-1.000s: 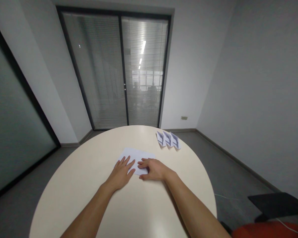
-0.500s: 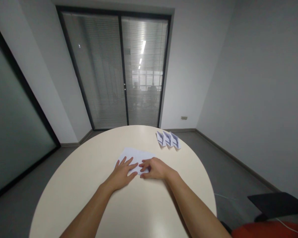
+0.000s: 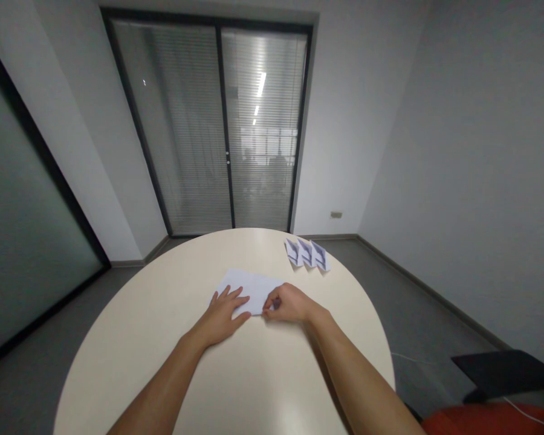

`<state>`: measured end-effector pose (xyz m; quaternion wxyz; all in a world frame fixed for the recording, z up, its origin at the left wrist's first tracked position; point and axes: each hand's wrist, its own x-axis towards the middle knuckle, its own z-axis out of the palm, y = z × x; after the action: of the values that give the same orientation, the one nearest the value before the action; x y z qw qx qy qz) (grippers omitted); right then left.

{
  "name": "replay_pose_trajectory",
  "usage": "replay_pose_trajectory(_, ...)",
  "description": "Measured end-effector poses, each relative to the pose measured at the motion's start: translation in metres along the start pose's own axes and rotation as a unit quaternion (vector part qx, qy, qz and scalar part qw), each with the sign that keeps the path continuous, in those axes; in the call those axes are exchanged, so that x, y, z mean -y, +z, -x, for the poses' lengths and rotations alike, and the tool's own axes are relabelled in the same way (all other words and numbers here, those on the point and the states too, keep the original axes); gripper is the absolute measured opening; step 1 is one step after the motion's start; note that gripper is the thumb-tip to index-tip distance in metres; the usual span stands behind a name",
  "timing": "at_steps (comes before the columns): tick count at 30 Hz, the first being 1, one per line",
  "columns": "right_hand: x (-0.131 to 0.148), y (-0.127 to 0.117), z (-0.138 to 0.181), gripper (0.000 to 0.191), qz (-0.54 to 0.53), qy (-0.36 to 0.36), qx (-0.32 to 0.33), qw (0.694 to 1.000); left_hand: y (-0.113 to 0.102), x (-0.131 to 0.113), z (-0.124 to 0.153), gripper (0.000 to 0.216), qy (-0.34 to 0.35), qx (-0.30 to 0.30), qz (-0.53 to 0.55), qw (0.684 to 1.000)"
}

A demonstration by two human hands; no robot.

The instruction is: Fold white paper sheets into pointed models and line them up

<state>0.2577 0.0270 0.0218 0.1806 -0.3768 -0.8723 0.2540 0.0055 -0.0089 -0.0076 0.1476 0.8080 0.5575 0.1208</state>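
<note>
A white sheet of paper point(image 3: 254, 284) lies on the round table, its left and right parts partly covered by my hands. My left hand point(image 3: 222, 317) rests flat on the paper's left side with fingers spread. At the near right edge of the sheet, my right hand point(image 3: 288, 303) has its thumb and fingertips pinched together on the paper. Three folded paper pieces point(image 3: 306, 254) stand in a row beyond my right hand, near the table's far right edge.
The round cream table point(image 3: 140, 338) has a curved edge on all visible sides. At the lower right stands a chair with a black part point(image 3: 508, 371) and a red seat point(image 3: 489, 420). Glass doors with blinds point(image 3: 263, 181) are behind the table.
My right hand has slid slightly right along the paper's near edge, and its fingers have closed into a pinch. My left hand has stayed in place on the sheet.
</note>
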Motion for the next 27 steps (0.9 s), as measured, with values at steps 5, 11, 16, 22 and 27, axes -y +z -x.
replay_pose_trajectory(5,0.001,-0.002,0.001,0.018,0.011,0.006,-0.023,1.000,0.002,0.001,-0.001,0.054,-0.003,-0.008,0.000,1.000)
replay_pose_trajectory(11,0.001,-0.002,0.000,0.023,0.050,0.019,-0.055,0.997,0.002,0.001,-0.001,0.051,-0.005,-0.022,0.002,1.000)
replay_pose_trajectory(16,-0.006,0.001,-0.002,0.027,0.047,0.015,-0.067,0.997,0.004,0.002,-0.002,0.048,-0.009,-0.039,0.005,0.999)
replay_pose_trajectory(22,-0.010,0.004,-0.005,0.029,0.038,0.027,-0.080,0.996,0.004,0.000,-0.002,0.046,-0.009,-0.049,-0.002,0.999)
replay_pose_trajectory(27,-0.006,0.004,-0.005,0.032,0.055,0.047,-0.092,0.993,0.001,-0.006,-0.001,0.049,-0.022,-0.055,-0.014,0.998)
